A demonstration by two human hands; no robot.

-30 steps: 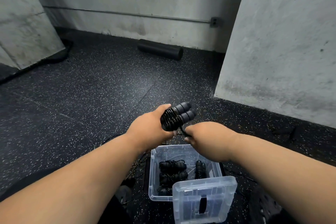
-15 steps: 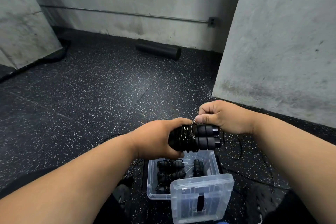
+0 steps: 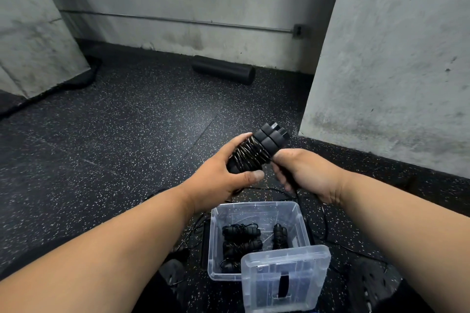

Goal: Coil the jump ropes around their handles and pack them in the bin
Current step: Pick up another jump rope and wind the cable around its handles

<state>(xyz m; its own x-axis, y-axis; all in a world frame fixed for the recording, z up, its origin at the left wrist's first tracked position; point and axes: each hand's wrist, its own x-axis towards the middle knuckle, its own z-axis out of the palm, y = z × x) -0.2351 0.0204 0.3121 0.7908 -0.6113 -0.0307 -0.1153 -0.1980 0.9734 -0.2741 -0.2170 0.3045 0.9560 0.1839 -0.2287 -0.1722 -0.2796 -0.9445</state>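
Left hand (image 3: 218, 180): fingers curled round paired handles (image 3: 256, 150) wound with rope, held above floor. Right hand (image 3: 302, 173): fingers pinching rope beside coil. Below: clear bin (image 3: 216, 236) on floor, several coiled ropes (image 3: 240, 239) inside; lid (image 3: 284, 279) propped at near corner.

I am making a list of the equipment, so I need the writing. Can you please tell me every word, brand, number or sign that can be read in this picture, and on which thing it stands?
None can be read.
Handles of the jump rope held in both hands: plain black, no print visible.
Clear bin and its lid: no label visible.
Grey box on the wall: no marking legible.
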